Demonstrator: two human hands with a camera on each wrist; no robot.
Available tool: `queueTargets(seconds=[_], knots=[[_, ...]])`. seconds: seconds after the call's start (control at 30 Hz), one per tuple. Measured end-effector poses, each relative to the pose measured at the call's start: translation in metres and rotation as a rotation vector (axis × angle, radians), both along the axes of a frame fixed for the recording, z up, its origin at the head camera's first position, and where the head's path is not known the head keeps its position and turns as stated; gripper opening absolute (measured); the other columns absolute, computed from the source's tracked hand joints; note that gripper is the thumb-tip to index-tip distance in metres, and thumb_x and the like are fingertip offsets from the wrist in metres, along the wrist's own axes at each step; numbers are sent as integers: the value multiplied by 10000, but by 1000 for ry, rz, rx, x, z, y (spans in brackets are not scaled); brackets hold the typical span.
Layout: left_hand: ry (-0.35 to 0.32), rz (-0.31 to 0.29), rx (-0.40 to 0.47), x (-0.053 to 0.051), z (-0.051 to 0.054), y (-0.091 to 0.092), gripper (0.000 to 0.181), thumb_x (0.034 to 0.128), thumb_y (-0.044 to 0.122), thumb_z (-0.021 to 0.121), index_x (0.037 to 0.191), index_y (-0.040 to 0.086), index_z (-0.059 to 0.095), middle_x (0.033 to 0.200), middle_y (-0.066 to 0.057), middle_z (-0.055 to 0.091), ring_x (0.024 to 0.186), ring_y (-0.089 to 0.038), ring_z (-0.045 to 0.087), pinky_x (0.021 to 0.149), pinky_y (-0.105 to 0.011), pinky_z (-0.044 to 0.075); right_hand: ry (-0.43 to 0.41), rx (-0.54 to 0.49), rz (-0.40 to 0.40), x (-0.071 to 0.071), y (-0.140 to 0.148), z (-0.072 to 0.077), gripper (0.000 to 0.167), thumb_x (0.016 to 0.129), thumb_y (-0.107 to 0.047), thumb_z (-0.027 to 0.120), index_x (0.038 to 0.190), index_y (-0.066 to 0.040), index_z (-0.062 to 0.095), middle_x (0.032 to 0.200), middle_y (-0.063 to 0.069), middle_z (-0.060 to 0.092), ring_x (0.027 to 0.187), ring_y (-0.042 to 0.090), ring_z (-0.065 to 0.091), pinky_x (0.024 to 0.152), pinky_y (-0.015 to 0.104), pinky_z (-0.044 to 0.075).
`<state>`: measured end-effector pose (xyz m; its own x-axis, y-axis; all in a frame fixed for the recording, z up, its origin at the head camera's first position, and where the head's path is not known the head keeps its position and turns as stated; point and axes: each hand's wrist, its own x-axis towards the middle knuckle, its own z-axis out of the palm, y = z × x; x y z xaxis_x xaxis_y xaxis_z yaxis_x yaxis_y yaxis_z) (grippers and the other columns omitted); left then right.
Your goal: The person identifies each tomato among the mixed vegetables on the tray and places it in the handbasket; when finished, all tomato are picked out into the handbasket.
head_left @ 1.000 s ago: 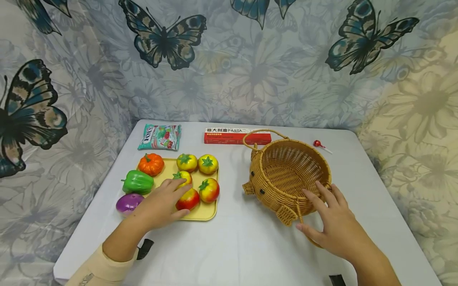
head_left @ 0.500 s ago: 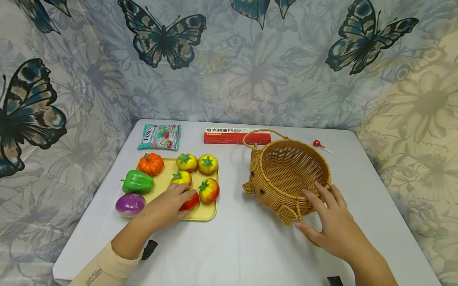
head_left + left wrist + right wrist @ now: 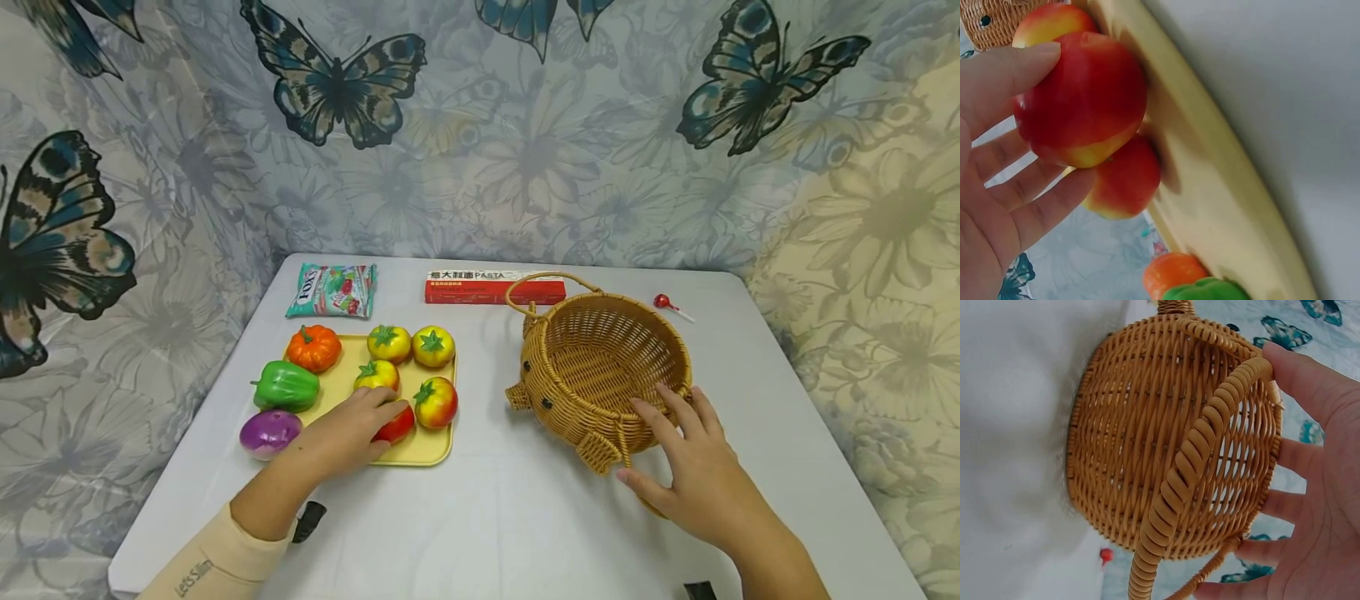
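My left hand (image 3: 348, 433) is over the front of the yellow tray (image 3: 427, 454), its thumb and fingers round a red tomato (image 3: 1085, 100). In the head view the hand hides part of this tomato. Several other yellow and red tomatoes lie on the tray, one (image 3: 436, 402) just to the right. My right hand (image 3: 693, 471) rests relaxed at the near right side of a wicker basket (image 3: 600, 358). Its fingers reach the basket's rim, and the thumb touches the drooping handle (image 3: 1179, 469). Inside, the basket's woven bottom shows bare.
An orange pumpkin (image 3: 313, 348), a green bell pepper (image 3: 286, 386) and a purple eggplant (image 3: 271, 434) line the tray's left side. Farther back lie a teal snack bag (image 3: 332, 291), a red pasta box (image 3: 491, 290) and a red lollipop (image 3: 663, 302). White cloth covers the table (image 3: 487, 533).
My left hand has come down slightly from above the tray, and its fingers have closed round the red tomato. The right hand stays at the basket.
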<state>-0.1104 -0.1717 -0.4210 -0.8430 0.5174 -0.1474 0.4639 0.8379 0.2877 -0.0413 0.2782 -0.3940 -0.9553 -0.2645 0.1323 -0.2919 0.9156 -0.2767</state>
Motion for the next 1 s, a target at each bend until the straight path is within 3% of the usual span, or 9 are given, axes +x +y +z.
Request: queueTargets(seconds=[0.23,0.4,0.8,1.0], knots=[[-31,-14,-16,-3,6,-3,552,902,205,795,1417,122,616,1397,-104,574,1283,-290,545,1047,-457,519,10,-9,-2,1,0,-1,861,833,-524,809,1531,-185,435,1596,225,311,1491,581,110,880,850,362],[-13,-56,-20,-4,16,-4,553,895,212,802,1407,106,622,1383,-122,589,1290,-311,552,1055,-472,511,14,-11,-5,0,1,-2,847,831,-531,809,1522,-199,446,1597,209,312,1481,588,126,885,861,349],[131,-204,27,-15,60,4,520,879,167,812,1366,93,643,1345,-76,609,1237,-277,565,989,-416,554,55,-11,12,0,1,-6,847,829,-521,813,1520,-194,448,1581,205,339,1469,596,150,881,843,373],[127,-260,40,-23,83,18,532,900,176,789,1403,126,623,1371,-44,595,1248,-256,547,979,-387,554,55,-4,10,0,0,-6,846,835,-524,807,1522,-189,446,1579,191,341,1451,607,178,850,855,380]])
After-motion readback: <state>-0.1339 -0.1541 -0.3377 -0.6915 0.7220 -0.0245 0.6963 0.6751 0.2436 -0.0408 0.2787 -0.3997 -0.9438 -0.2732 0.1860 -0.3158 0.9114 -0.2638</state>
